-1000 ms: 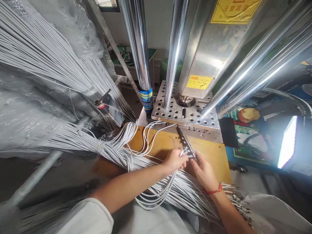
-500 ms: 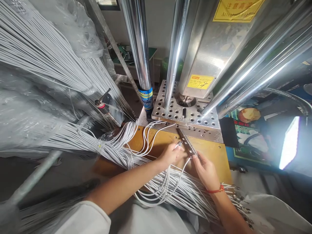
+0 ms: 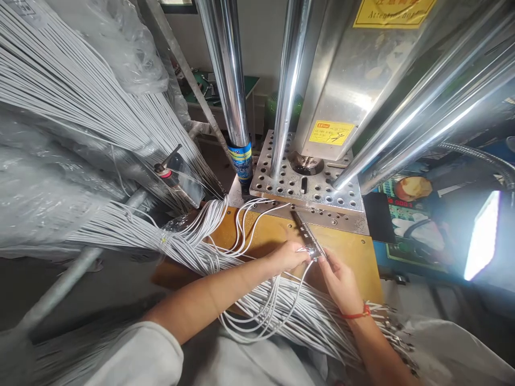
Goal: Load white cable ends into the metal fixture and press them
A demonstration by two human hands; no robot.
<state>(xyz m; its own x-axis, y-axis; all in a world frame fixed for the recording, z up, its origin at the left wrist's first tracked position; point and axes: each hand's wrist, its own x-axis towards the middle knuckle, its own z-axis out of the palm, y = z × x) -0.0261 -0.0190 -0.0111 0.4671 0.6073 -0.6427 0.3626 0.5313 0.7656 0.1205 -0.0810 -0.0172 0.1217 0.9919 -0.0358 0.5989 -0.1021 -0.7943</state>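
Note:
My left hand (image 3: 288,257) is closed in a pinch on a small shiny metal connector (image 3: 309,250), held against the near part of a slotted dark metal bar (image 3: 303,227). Fingers hide most of the connector. Wrapped round the near end of that bar is my right hand (image 3: 341,281), with a red string bracelet at its wrist. A white cable (image 3: 302,284) loops down from the bar by my fingertips. Below both hands a thick bundle of white cables (image 3: 193,260) lies across the yellow-brown work board (image 3: 350,252).
Behind the board stands a perforated steel plate (image 3: 281,185) with upright chrome columns (image 3: 231,69) and a metal housing (image 3: 341,96). Cable ends with metal tips (image 3: 396,332) hang at the right. Plastic-wrapped cables (image 3: 80,91) and a bright lamp (image 3: 483,236) flank the board.
My left hand has moved right, bringing the small metal connector from beside the bar up against it. My right hand and the bar have stayed nearly in place.

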